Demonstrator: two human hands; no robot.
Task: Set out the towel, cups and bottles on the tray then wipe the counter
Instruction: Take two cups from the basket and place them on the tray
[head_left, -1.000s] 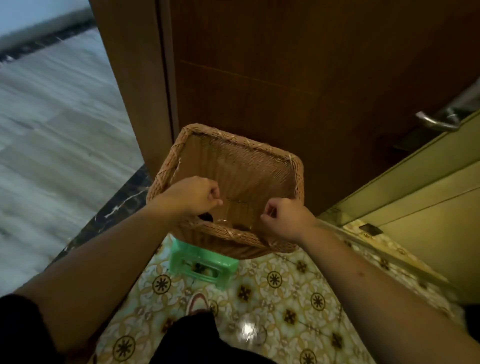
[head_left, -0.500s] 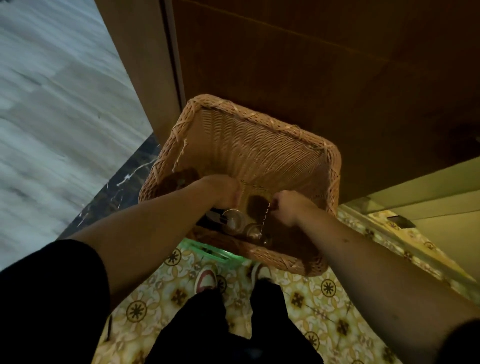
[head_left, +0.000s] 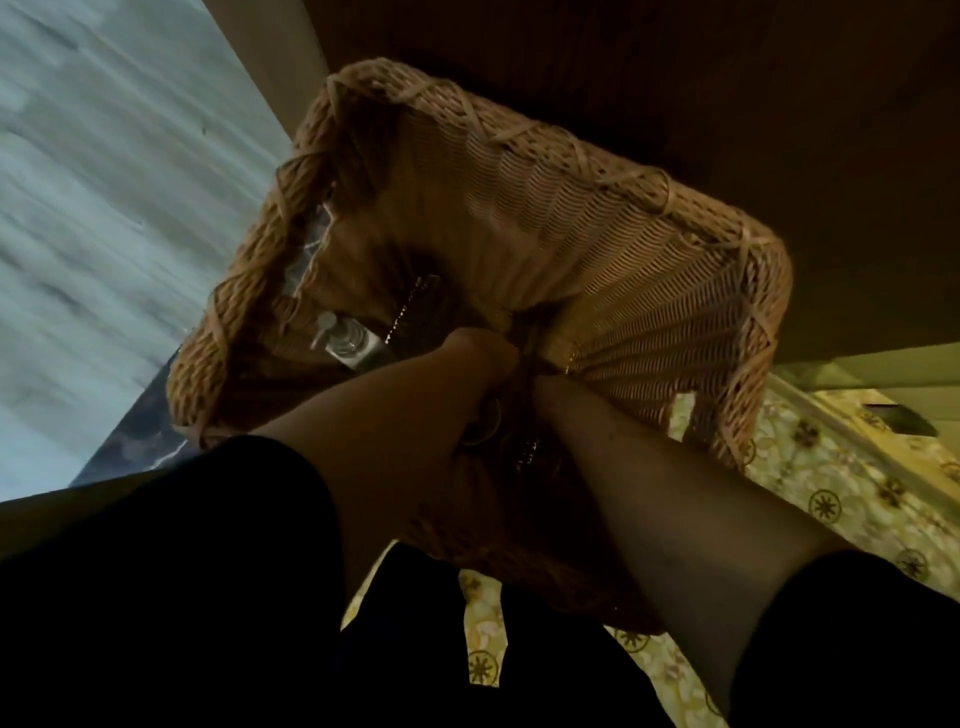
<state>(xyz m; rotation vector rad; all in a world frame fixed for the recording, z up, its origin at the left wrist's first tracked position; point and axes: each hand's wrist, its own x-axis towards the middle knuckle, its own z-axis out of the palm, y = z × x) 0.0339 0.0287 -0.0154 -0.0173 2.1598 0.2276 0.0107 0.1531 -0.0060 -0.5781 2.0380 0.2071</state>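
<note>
Head view: I see both arms plunged deep into the wicker basket, left hand and right hand meeting, grips hidden. A pump bottle lies near its left wall. Fetching stage, I judge; lifting items comes next.

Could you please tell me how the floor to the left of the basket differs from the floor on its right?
The left floor is pale grey and streaked like stone; the right floor is yellow with dark round flower motifs. The left floor looks plain, the right floor busily patterned. Both lie below the wicker basket.
</note>
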